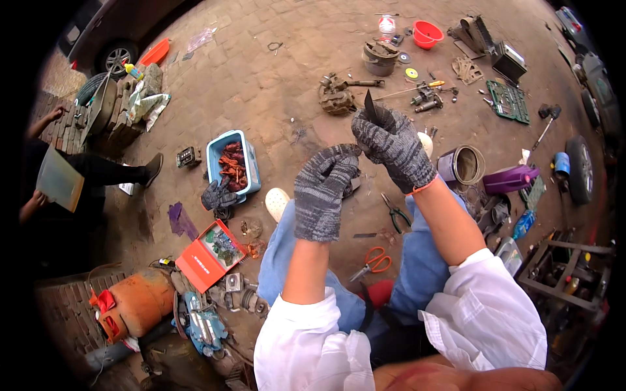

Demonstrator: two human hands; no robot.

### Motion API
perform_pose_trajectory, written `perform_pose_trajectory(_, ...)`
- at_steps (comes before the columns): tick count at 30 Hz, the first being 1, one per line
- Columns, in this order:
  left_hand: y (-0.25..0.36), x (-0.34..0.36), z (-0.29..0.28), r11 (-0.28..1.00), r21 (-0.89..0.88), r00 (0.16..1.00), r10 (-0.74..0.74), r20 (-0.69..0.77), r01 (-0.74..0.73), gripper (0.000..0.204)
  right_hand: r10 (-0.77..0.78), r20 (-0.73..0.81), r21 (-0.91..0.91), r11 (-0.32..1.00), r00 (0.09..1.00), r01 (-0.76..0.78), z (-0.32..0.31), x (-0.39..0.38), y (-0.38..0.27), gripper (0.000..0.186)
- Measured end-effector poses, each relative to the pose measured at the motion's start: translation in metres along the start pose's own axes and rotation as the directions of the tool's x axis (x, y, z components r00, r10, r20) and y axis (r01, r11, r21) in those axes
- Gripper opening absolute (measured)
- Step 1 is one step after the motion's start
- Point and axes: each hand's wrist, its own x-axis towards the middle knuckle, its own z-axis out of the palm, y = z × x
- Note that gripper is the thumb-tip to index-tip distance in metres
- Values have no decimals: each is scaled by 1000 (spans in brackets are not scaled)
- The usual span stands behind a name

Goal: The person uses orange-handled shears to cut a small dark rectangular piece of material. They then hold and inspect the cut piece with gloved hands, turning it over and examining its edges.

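Observation:
My right hand, in a grey knitted glove, is closed on a thin dark strip with a pointed end sticking up past the fingers. Close beside it, my left hand wears a matching glove, its fingers pinched together; whatever they hold is hidden. The fingertips of both hands nearly meet above my knees. Below them on the ground lie pliers with dark handles, scissors with orange handles and a flat dark strip.
Left of my legs stand a blue bin of reddish-brown parts and an open red box. Ahead lie a greasy metal assembly and a bucket. A green socket set sits right. Another person is far left.

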Motion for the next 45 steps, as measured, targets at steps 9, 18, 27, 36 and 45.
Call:
perform_pose_trajectory(9,-14,8,-7,960,-276,995,-63,-76,40,16,-625,191,-689,463,757,557,-19,6,30,23)
perform_pose_trajectory(18,-22,15,-12,922,-387,990,-30,-136,-25,19,-409,108,-598,701,906,387,6,-12,20,17)
perform_pose_trajectory(27,-22,14,-12,921,-385,988,6,-153,-65,21,-505,149,-688,564,850,456,10,-11,29,16)
perform_pose_trajectory(36,-29,12,-20,832,-554,999,-49,-5,38,27,-481,121,-679,598,868,426,12,-10,32,24)
perform_pose_trajectory(45,-20,5,-22,977,-212,999,-5,-45,-4,24,-525,189,-649,567,830,507,3,-16,28,25)
